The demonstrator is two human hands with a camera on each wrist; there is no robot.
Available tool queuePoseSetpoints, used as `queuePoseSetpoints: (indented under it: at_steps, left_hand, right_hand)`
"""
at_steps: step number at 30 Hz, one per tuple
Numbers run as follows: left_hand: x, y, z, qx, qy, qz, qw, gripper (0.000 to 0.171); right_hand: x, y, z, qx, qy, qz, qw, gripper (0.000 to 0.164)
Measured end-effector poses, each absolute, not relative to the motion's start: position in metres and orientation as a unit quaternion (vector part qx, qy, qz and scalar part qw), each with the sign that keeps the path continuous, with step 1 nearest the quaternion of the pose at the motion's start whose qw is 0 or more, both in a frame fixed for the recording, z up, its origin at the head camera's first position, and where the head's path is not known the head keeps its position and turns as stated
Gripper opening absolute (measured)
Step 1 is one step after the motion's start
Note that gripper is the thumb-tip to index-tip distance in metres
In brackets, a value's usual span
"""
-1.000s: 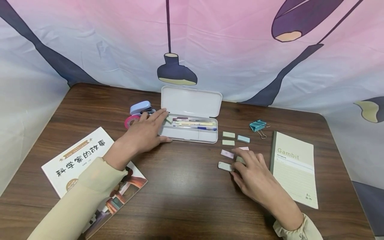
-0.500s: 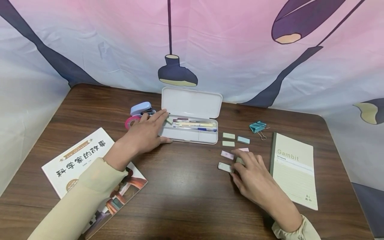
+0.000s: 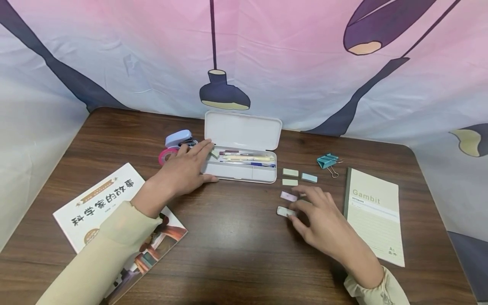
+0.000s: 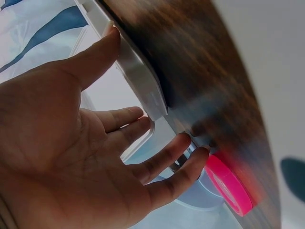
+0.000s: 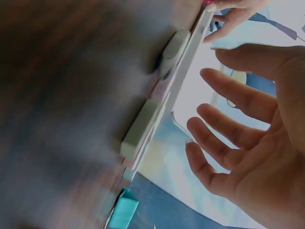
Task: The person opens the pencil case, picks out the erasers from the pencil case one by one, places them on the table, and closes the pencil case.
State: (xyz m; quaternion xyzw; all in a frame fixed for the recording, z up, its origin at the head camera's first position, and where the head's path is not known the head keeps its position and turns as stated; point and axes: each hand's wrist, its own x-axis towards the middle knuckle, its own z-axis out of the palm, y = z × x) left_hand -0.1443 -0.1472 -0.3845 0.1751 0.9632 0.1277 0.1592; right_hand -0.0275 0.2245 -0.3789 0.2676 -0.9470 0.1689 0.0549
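Note:
My left hand [image 3: 183,169] lies over the left end of an open white pencil case [image 3: 228,173], fingers extended and thumb at its front edge. Inside the case are several pens [image 3: 248,158] and a small green eraser [image 3: 214,153]. My right hand [image 3: 324,220] hovers low over a group of small erasers, its fingers loosely bent and apart with nothing between them. Its thumb and index tip are right at a white eraser [image 3: 284,211]. A purple eraser [image 3: 288,196] lies just beyond; two green erasers [image 3: 290,172] and a blue eraser [image 3: 309,178] lie farther back. The hand hides other erasers.
A blue stapler [image 3: 178,138] and a pink tape roll [image 3: 166,155] sit left of the case. A white book [image 3: 103,199] lies under the left forearm. On the right are a teal binder clip [image 3: 328,160] and a Gambit notebook [image 3: 375,212]. A printed curtain hangs behind.
My right hand has shifted slightly left and its fingers have spread; the green and pink erasers seen by its fingers earlier are now covered. My left hand stays in place.

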Motion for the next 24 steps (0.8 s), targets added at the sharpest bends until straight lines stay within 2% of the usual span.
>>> queuePoseSetpoints:
  at_steps: [6,13,24]
  left_hand:
    - [-0.150,-0.151,-0.399,0.168,0.963,0.141,0.156,0.104]
    - [-0.158,-0.158,-0.419,0.173,0.963,0.143,0.151,0.109]
    - [-0.157,-0.159,-0.419,0.174,0.963,0.144,0.148,0.105]
  right_hand:
    - [-0.050,0.209,-0.372,0.258,-0.941,0.215,0.042,0.024]
    - [-0.089,0.176,-0.366,0.260,-0.933,0.248,0.022,0.024]
    - [-0.142,0.118,-0.371,0.266,-0.934,0.238,-0.031,0.026]
